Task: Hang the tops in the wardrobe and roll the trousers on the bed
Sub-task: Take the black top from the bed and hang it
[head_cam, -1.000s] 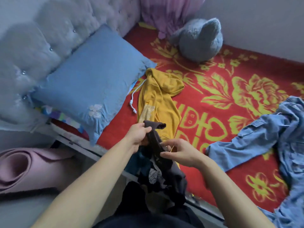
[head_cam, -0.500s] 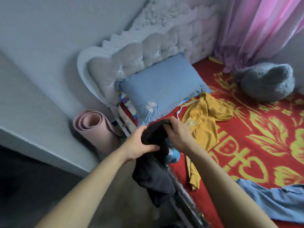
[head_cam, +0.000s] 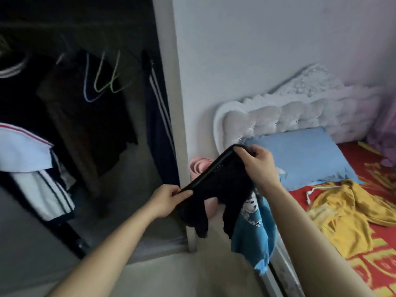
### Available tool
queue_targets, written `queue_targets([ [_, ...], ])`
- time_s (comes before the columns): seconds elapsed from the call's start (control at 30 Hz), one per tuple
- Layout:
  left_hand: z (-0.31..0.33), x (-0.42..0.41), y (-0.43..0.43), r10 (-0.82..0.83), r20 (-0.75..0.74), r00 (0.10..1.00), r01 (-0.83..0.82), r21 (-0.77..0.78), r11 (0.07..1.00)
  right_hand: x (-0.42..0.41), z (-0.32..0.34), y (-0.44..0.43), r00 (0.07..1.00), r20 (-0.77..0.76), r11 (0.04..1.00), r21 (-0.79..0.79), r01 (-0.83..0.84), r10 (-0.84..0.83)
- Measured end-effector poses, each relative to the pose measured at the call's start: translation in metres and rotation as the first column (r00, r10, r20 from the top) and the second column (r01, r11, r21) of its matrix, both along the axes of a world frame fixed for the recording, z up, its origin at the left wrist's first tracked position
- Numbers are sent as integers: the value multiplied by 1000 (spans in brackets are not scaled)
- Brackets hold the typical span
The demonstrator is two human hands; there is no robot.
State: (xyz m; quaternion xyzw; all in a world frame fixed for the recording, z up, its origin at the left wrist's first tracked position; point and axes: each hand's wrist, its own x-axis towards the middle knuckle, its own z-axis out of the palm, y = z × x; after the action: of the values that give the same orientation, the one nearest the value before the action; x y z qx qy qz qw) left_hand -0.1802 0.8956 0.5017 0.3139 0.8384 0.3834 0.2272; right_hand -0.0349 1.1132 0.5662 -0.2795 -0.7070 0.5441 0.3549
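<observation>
You are pinching the dark top (head_cam: 220,185) taut between both closed grips, just right of the wardrobe (head_cam: 166,61), its long edge slanting up away from the wardrobe, your left grip (head_cam: 169,200) nearer the hangers (head_cam: 102,82) inside than your right grip (head_cam: 257,163).

A black garment (head_cam: 222,185) is held in the air beside the open wardrobe (head_cam: 90,129), its banded edge pulled taut between the left hand (head_cam: 165,200) at the low end and the right hand (head_cam: 257,161) at the high end, the rest drooping in two loose lobes. A blue top (head_cam: 255,232) with a cartoon print hangs behind and below it, just beside the bed's edge; what holds it is hidden. A yellow hooded top (head_cam: 347,213) with a white drawstring lies crumpled on the red, yellow-patterned bed (head_cam: 381,262), while the wardrobe is dark inside, with dark clothes hanging and bare green and blue hangers (head_cam: 102,82).
</observation>
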Motion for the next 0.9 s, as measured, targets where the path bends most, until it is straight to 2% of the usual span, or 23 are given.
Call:
queue_targets([
  [0.07,12,-16,-46,130,165,978,-153,134,979,-23,11,-39,999,-40,1000,3,-3,3],
  [0.13,25,-34,-83,230,227,946,-279,214,936,-45,21,-69,998,-60,998,53,-22,25],
  [0.2,36,-54,-111,274,67,959,-282,191,940,-66,28,-96,998,-49,992,118,-39,45],
  [0.23,38,-66,-125,277,-102,955,-265,117,957,-77,31,-108,998,-40,990,135,-45,51],
  [0.3,40,-84,-150,214,-437,873,-270,-69,960,-102,32,-129,996,-47,990,122,-65,71],
  [0.33,37,-93,-163,215,-499,839,-303,-101,947,-115,33,-137,994,-58,993,82,-89,94],
  [0.4,28,-108,-186,352,-411,841,-404,-44,914,-139,33,-152,987,-61,988,10,-151,152],
  [0.5,21,-138,-206,579,-102,809,-568,116,814,-178,32,-167,974,-29,973,60,-224,226],
  [0.57,24,-161,-211,651,89,754,-650,243,720,-209,30,-175,965,11,956,136,-261,262],
  [0.67,40,-207,-211,694,256,673,-731,374,571,-261,18,-183,941,58,927,160,-339,334],
  [0.73,57,-241,-207,704,282,652,-742,427,517,-299,7,-182,919,101,912,127,-391,380],
  [0.8,76,-272,-198,715,243,655,-727,459,510,-336,2,-177,893,189,898,94,-430,408],
  [0.9,100,-306,-179,695,123,708,-656,479,583,-386,10,-169,853,290,857,160,-490,434],
])
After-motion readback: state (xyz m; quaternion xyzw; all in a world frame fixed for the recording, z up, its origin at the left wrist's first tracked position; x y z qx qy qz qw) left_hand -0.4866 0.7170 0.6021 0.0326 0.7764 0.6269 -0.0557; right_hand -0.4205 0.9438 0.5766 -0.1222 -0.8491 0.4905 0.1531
